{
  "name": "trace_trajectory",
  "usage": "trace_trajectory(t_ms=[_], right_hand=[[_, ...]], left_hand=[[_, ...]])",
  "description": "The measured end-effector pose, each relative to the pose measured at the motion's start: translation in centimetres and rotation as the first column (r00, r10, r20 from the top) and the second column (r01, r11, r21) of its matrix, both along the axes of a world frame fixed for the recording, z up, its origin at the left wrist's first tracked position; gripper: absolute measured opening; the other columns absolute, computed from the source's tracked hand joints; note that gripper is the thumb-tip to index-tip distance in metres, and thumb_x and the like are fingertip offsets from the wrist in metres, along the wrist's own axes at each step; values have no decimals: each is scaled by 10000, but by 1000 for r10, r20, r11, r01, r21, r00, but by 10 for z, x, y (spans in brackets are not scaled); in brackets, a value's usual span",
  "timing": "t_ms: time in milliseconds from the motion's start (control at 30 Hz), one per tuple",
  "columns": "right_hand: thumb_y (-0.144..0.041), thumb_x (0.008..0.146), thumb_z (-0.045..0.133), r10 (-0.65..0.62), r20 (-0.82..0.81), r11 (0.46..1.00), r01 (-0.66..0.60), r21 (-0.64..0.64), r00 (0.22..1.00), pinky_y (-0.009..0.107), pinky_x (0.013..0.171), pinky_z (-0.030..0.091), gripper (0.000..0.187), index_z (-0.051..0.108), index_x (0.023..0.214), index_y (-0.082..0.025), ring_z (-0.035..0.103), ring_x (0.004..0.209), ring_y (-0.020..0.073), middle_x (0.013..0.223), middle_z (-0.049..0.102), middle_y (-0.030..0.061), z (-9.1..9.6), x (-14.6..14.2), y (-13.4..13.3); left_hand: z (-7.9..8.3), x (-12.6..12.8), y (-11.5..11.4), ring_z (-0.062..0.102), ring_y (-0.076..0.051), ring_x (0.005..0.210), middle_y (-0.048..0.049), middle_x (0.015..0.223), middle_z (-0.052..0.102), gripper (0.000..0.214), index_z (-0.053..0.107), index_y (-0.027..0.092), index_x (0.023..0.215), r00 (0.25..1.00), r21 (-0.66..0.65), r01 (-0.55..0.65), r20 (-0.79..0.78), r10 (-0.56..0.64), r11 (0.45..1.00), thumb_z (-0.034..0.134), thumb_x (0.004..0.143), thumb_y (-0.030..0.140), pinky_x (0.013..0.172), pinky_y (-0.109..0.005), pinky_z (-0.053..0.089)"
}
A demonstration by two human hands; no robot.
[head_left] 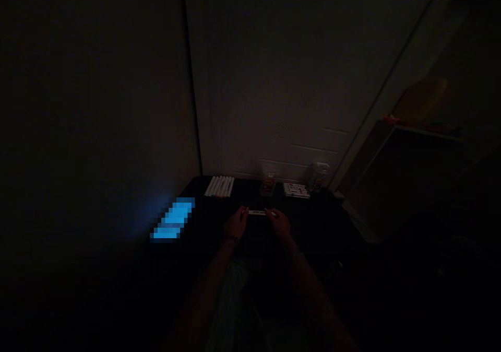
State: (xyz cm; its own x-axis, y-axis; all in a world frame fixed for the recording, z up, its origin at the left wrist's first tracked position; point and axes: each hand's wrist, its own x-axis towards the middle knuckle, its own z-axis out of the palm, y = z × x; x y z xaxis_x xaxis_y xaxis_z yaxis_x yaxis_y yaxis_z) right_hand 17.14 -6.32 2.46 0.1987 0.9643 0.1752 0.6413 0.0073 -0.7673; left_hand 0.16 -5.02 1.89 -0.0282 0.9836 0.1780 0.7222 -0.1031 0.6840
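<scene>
Between my two hands a white marker [257, 212] lies level, with dark print along its barrel. My left hand [236, 223] is closed on its left end, thumb and fingers pinched together. At the right end my right hand [279, 223] pinches it in the same way. Several white markers [219, 186] lie side by side in a row at the back left of the dark table [258, 237]. Another group of white markers [296, 189] is stacked crosswise at the back right.
Two clear packages with coloured labels stand against the wall, one package [268, 183] near the middle, the other package [320, 177] at the right. A glowing blue, pixelated screen [174, 220] lies at the table's left. A cabinet [403, 174] stands right. The room is very dark.
</scene>
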Motion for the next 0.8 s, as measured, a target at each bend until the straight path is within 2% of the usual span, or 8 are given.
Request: trace_trajectory(t_ms=[233,500,700,800], right_hand=[[-601,716,351,18,-41,999,-17,31,999,193,621,366,439,612,843,-270,534,740,129,790,600,-41,-3,0,1],[-559,746,345,22,-44,999,-21,25,999,211,671,367,386,605,851,-293,532,758,131,804,599,-52,-1,-1,-1],[-468,829,204,17,-123,998,-9,66,992,247,781,362,399,517,1042,-341,512,873,129,978,568,-63,-3,2,3],[-467,822,227,-32,-134,998,39,50,990,252,759,376,391,443,1124,-344,519,838,126,970,563,-54,-8,4,6]], left_hand=[[5,2,0,546,-132,819,-22,908,611,419,497,270,999,999,-35,-37,-22,36,999,206,811,507,647,-203,327],[5,1,-2,555,-129,781,-4,885,612,423,468,286,1009,1000,-30,-16,-9,16,999,169,814,513,607,-200,327],[7,0,-3,555,-121,764,-5,893,606,402,457,270,998,1000,-47,-19,3,19,999,163,827,483,601,-200,325],[6,0,-2,554,-129,765,-11,891,607,409,454,268,998,999,-55,-39,-6,39,998,157,825,489,594,-206,323]])
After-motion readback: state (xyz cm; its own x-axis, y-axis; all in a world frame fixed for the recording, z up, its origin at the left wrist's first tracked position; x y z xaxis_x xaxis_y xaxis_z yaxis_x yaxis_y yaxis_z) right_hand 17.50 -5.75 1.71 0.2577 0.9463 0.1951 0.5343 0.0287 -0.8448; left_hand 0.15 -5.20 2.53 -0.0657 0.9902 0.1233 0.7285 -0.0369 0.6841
